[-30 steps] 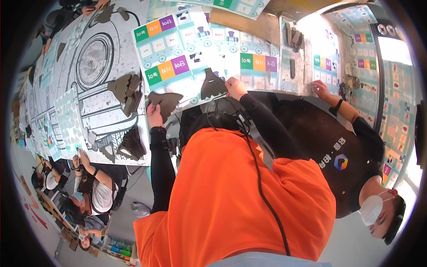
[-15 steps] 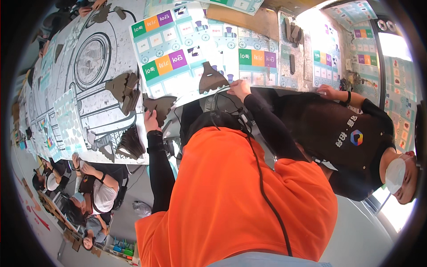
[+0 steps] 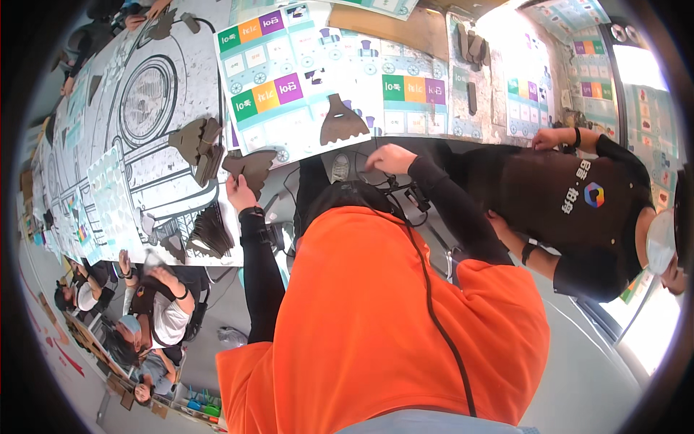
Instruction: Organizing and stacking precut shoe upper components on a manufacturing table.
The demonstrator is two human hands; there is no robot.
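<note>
Head view: left hand point(image 3: 241, 194) at the near edge of the white desk with black line drawings point(image 3: 189, 47), fingers grasping the near side of a dark brown, flat, fan-shaped piece with a notched edge point(image 3: 249, 166). The piece sits in view across the desk edge, just left of and nearer than the second piece.

Right hand point(image 3: 391, 159) is apart from the desk, just off its near edge, fingers released and loosely curled, nothing visible in them. Closest piece to it: a second dark brown fan-shaped piece with a small slot point(image 3: 343, 124), lying flat on white printed sheets with green, orange and purple blocks point(image 3: 296, 134).

Left of the left hand, two piles of similar brown pieces: a far pile point(image 3: 196, 141), and a near pile point(image 3: 210, 233) by the desk edge. Brown cardboard point(image 3: 394, 32) lies on the far side. At right, a co-worker in a black apron point(image 3: 538, 192) has one hand point(image 3: 555, 138) at the desk edge.
</note>
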